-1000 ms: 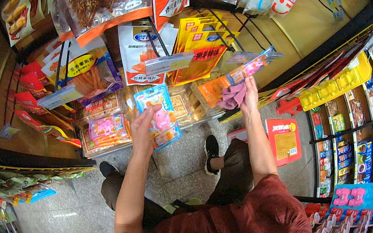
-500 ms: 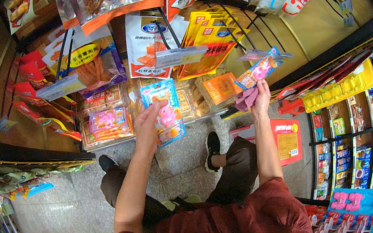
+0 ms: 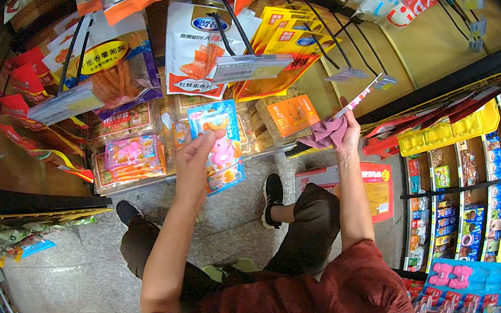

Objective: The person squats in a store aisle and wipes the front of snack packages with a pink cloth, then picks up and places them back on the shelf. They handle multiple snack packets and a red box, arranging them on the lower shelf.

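Below, grey floor (image 3: 57, 280), snack shelving (image 3: 425, 37), held blue package (image 3: 229, 169)

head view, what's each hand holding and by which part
Left hand: blue pack, by its left edge. Right hand: thin pack, seen edge-on, by its lower end, plus a purple cloth, gripped part unclear.

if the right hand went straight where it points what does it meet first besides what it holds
Likely the small clear tag holder just ahead and slightly left of the right hand, though depth is unclear.
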`<state>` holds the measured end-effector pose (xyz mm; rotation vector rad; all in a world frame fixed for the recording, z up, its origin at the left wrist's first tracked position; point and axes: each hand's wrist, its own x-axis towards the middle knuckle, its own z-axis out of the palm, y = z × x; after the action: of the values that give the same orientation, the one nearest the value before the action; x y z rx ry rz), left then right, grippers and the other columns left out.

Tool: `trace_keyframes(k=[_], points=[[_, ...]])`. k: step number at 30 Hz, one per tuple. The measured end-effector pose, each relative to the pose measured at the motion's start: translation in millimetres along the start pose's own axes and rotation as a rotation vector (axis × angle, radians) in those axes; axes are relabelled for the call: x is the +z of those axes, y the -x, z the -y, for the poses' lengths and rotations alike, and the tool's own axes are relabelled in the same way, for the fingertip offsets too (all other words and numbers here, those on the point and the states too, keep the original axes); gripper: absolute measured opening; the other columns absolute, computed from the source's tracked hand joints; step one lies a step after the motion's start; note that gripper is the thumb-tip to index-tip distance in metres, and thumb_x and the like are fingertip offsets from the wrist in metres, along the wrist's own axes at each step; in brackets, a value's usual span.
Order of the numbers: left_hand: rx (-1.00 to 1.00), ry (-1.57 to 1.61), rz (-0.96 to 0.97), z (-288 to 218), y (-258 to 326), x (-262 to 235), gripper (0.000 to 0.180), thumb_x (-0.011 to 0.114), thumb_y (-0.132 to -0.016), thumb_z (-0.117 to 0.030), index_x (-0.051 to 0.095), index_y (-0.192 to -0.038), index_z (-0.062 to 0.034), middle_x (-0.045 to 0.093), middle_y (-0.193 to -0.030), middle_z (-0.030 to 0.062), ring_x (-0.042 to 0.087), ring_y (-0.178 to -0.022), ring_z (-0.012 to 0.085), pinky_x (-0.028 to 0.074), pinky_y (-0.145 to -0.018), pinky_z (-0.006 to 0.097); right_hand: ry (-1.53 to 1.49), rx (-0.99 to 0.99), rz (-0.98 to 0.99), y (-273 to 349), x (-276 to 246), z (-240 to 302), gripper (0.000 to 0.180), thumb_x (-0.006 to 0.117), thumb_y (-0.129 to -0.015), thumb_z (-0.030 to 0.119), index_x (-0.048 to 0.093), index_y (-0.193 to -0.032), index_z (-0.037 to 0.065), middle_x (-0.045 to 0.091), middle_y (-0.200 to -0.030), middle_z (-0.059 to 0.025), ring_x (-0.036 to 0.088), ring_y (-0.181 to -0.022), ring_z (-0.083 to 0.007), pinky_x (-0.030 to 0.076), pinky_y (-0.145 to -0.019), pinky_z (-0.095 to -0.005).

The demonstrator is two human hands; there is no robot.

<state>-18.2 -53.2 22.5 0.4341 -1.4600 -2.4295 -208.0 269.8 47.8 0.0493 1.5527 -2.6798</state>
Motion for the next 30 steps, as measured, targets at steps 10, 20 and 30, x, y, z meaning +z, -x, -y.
trace_keyframes(k=[10, 20, 30], points=[[-0.023, 0.023, -0.017, -3, 2, 1, 0.027, 0.060, -0.091, -0.025, 0.070, -0.102, -0.0020, 0.068, -0.103, 0.0052, 0.059, -0.097, 0.0127, 0.043, -0.089, 0.027, -0.106, 0.070, 0.225, -1, -9, 1, 0.041, 0.047, -0.091, 0.016, 0.047, -0.130, 0.003, 0.055, -0.081, -0.0044, 0.053, -0.072, -0.0174, 0.046, -0.067, -0.0301], [-0.071, 0.014, -0.040, -10, 3, 1, 0.028, 0.060, -0.091, -0.025, 0.070, -0.102, -0.0011, 0.067, -0.105, 0.0060, 0.059, -0.096, 0.0124, 0.043, -0.089, 0.028, 0.126, -0.038, 0.012, -34, 21, 0, 0.031, 0.051, -0.095, 0.021, 0.054, -0.121, 0.004, 0.064, -0.097, -0.0077, 0.063, -0.079, -0.0200, 0.053, -0.066, -0.0355], [-0.042, 0.004, -0.019, 2, -3, -1, 0.027, 0.060, -0.091, -0.025, 0.070, -0.101, -0.0017, 0.068, -0.105, 0.0058, 0.059, -0.098, 0.0146, 0.041, -0.092, 0.029, 0.325, -0.064, -0.242, -110, 60, -1, 0.019, 0.059, -0.089, 0.021, 0.057, -0.089, 0.002, 0.059, -0.070, -0.0112, 0.057, -0.051, -0.0227, 0.048, -0.043, -0.0389]])
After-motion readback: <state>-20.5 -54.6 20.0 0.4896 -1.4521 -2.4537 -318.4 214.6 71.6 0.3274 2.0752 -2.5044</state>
